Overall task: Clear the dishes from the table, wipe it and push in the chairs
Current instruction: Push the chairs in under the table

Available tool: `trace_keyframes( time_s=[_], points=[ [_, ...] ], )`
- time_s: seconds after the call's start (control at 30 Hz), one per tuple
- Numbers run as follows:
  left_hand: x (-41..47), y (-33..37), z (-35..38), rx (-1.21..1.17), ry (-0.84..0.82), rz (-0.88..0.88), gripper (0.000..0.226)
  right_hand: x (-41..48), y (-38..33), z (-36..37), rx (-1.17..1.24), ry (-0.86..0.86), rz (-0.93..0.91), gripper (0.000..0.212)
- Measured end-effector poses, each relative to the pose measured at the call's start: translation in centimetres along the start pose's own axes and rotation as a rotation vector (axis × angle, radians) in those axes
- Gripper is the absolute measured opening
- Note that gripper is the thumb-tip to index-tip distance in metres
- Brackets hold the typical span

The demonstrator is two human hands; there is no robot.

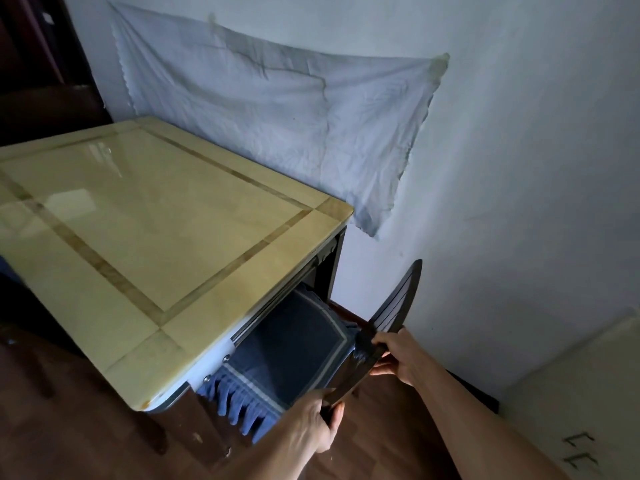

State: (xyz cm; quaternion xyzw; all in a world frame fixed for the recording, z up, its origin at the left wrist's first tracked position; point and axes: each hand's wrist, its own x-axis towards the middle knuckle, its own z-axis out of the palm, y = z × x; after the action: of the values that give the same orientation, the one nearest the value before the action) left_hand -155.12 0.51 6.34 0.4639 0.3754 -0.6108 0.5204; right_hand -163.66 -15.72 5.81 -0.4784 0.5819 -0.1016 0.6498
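Head view, dim room. Table (145, 216) fills the frame from 9 to 11 o'clock: glossy yellow-beige top with darker inlaid bands, its surface bare, far edge close against the pale wall (519, 150). On that wall at 12 o'clock hangs a wrinkled white cloth (277, 109), its lower corner dropping behind the table's right corner. Dark wooden floor (86, 410) at 7 o'clock. Chair (388, 327) sits at 5 o'clock at the table's near right end, seat partly beneath the tabletop edge; seat is covered by a blue mat (294, 344) with a pale border and a fringe hanging off its near side. The chair's dark curved backrest stands out clear of the table and runs up toward 3 o'clock. Left hand (313, 422) at 6 o'clock is closed around the lower near end of the backrest, thumb on top, fingers wrapped under. Right hand (396, 355) at 5 o'clock is clamped on the backrest farther up, fingers curled over its edge. Hands are apart, both on the same backrest, forearms entering from the lower right. Pale cabinet (571, 393) with small handles at 4 o'clock, against the wall
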Motion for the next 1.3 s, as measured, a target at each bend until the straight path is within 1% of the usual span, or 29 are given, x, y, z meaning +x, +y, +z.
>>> trace_keyframes(
  time_s=[0.2,0.37,0.47,0.57,0.73,1.03,1.23,1.3],
  points=[
    [1.2,0.2,0.6,0.028,0.001,-0.019,0.019,1.1,-0.1,-0.4,-0.022,0.006,-0.010,0.044],
    [1.7,0.4,0.6,0.072,0.008,-0.033,0.024,1.3,0.0,-0.4,-0.023,0.012,-0.024,0.039],
    [2.0,0.6,0.6,0.086,-0.009,-0.043,0.026,1.4,-0.1,-0.3,-0.008,0.024,-0.017,0.042],
    [2.2,0.7,0.6,0.094,-0.011,-0.046,0.028,1.3,-0.1,0.1,0.010,0.041,-0.014,0.038],
    [2.0,0.6,0.6,0.073,-0.007,-0.059,0.026,1.0,0.0,0.6,0.024,0.073,-0.020,0.039],
    [1.8,0.6,0.6,0.071,-0.003,-0.046,0.027,0.8,0.2,0.7,0.035,0.070,-0.031,0.035],
    [2.0,0.8,0.5,0.083,-0.021,-0.062,0.026,0.7,0.0,1.0,0.010,0.111,-0.016,0.032],
    [2.1,1.0,0.5,0.089,-0.028,-0.065,0.026,0.6,0.0,1.3,0.014,0.137,-0.011,0.035]
  ],
)
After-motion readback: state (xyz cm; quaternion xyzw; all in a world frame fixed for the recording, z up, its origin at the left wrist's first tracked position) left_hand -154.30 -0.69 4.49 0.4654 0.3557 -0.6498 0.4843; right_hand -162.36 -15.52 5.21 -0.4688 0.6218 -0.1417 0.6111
